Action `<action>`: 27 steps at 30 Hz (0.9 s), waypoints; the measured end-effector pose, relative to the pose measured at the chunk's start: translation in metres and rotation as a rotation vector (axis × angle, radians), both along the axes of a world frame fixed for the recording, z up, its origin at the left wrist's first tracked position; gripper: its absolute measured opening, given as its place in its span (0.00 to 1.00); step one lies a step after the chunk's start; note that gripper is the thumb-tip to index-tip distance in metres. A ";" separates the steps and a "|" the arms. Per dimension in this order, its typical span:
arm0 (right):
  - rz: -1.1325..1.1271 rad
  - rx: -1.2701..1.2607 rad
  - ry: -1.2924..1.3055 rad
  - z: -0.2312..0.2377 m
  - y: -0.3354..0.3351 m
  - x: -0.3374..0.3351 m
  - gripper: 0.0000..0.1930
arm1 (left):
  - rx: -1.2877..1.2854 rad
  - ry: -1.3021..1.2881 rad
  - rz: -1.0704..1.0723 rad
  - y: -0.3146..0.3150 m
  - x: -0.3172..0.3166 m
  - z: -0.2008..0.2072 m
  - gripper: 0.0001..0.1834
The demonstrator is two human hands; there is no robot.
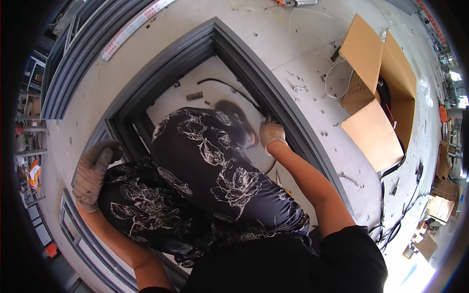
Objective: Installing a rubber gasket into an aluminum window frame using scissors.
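A large dark grey metal frame (288, 110), like a window frame, lies on the floor around my bent legs. At its right inner edge is my right hand (272, 133) in a pale glove, fingers closed and pressed against the frame. A thin black rubber strip (234, 90) curves along the inside of the frame and runs to those fingers; the exact grip is hidden. My left hand (93, 175), in a worn grey-striped glove, is beside my left knee, fingers stretched out and holding nothing.
An open cardboard box (364, 53) with black coiled material stands at right, with black strip trailing from it. Long grey profiles (90, 53) lie at upper left. Another frame (73, 229) is at lower left. A small dark block (194, 95) lies inside the large frame.
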State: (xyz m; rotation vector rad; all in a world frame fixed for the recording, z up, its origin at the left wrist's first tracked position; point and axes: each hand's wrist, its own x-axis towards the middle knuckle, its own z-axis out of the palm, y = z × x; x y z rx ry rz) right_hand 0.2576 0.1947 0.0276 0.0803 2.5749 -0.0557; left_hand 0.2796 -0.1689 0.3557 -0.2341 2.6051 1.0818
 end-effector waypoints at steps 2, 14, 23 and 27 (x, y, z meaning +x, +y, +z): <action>0.070 0.084 0.100 -0.003 0.001 0.007 0.20 | 0.008 -0.007 0.011 -0.001 -0.002 0.001 0.22; -0.031 0.028 0.039 -0.010 -0.001 -0.001 0.23 | 0.016 0.030 0.018 0.004 0.001 0.003 0.19; 0.049 0.010 0.253 -0.021 0.008 0.002 0.20 | 0.009 0.016 0.018 -0.002 0.005 0.006 0.25; -0.039 0.004 0.184 -0.021 0.010 -0.002 0.20 | 0.033 0.040 0.021 0.000 -0.004 -0.003 0.24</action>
